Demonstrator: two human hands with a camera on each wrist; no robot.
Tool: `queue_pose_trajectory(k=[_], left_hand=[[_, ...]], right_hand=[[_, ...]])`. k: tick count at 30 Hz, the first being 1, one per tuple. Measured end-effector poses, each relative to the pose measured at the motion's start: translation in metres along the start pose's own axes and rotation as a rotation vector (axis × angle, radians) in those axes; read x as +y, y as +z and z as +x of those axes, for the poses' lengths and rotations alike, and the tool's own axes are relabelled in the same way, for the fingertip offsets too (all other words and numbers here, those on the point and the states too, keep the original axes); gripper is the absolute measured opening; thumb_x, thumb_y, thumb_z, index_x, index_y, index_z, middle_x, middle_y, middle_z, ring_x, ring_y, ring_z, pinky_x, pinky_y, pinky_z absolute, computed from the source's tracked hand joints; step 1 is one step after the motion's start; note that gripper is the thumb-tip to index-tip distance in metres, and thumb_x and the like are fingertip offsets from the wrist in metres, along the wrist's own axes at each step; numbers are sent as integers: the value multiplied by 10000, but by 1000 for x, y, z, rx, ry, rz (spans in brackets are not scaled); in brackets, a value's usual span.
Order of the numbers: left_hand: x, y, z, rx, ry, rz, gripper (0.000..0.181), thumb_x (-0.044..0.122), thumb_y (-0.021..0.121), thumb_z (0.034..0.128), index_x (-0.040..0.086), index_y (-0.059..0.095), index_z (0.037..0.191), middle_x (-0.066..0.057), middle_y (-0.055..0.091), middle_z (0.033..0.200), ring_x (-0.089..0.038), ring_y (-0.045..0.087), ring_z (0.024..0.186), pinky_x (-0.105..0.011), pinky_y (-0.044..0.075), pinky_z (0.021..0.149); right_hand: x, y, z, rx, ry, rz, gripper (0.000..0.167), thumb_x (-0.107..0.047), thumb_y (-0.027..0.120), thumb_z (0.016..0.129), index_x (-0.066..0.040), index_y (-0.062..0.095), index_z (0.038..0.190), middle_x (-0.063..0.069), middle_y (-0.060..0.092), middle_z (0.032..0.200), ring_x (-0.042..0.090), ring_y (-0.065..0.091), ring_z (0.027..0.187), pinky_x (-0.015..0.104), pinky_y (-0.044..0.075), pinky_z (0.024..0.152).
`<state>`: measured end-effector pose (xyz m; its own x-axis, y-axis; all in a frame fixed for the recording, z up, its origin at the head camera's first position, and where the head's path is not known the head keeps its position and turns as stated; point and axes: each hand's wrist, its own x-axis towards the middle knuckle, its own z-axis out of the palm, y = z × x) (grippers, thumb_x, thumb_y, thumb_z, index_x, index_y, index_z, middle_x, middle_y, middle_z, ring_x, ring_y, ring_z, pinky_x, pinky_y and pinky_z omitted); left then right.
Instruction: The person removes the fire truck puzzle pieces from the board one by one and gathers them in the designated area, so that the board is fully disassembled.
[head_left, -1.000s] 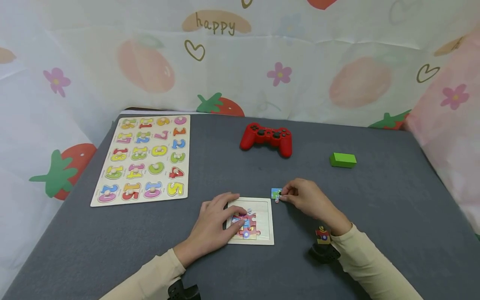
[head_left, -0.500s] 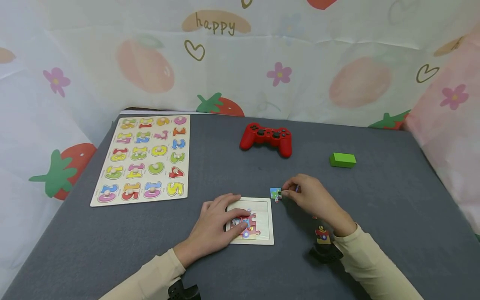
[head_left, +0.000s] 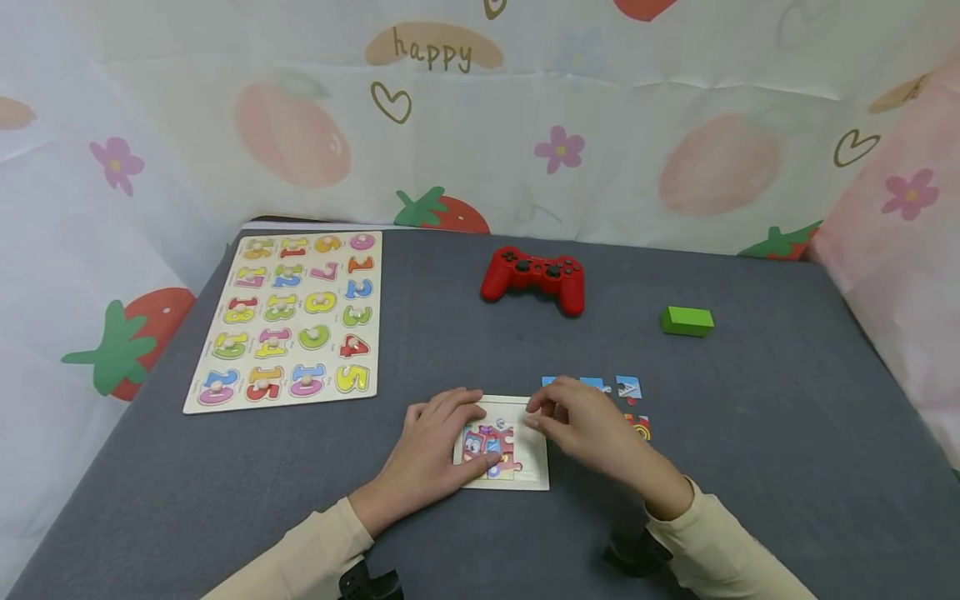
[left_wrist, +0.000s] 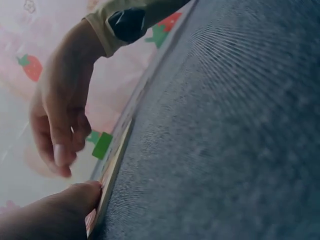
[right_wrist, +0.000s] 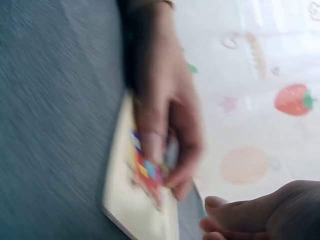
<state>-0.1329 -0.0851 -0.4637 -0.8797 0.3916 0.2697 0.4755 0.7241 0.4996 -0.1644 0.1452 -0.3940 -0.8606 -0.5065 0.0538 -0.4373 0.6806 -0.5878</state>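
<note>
Leaving the puzzle pieces (head_left: 628, 386), the relaxed right hand (head_left: 588, 427) joins the straight-fingered left hand (head_left: 427, 446) at the board (head_left: 532, 467).

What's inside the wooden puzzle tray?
Joined puzzle pieces sit in the tray, beside bare wood. The left hand and right hand cover parts of it; what lies beneath them can't be seen.

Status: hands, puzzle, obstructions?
Left hand on puzzle board. Right hand over its right edge, contents unclear. Board partly filled, loose pieces to its right. Nothing seen in the way.
</note>
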Motion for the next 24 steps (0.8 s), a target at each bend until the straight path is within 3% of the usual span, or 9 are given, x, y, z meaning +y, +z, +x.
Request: queue_pose_trajectory(k=[4,8,14,24], left_hand=[[0,1,0,25,-2,-10,413,499,720,804,178,614,1043,-21,518,1382,-180,411,1323,-441,336,929],[0,1,0,48,6,-17,364,483,741,791,187,609,954,-32,532,1363,-186,431,1308,-433,343,916],[0,1,0,55,10,-5,341,477,750,784,191,587,872,-31,543,1348,-188,446,1300,-428,352,908],[0,1,0,51,8,-3,350,485,748,783,190,588,882,-39,540,1348,-198,452,1286,-427,348,909]], right_hand=[[-5,20,1,-79,-10,-47,177,-169,737,844,-80,660,977,-41,547,807,76,477,688,222,428,602],[-8,30,2,-109,16,-72,222,-183,756,828,-88,640,992,-32,555,841,80,501,725,240,446,645],[-11,33,3,-116,45,-45,211,-179,752,833,-91,624,976,-36,563,837,75,509,710,244,452,632],[-12,32,7,-84,86,16,124,-138,724,856,-97,620,909,-41,567,770,77,491,631,231,423,555]])
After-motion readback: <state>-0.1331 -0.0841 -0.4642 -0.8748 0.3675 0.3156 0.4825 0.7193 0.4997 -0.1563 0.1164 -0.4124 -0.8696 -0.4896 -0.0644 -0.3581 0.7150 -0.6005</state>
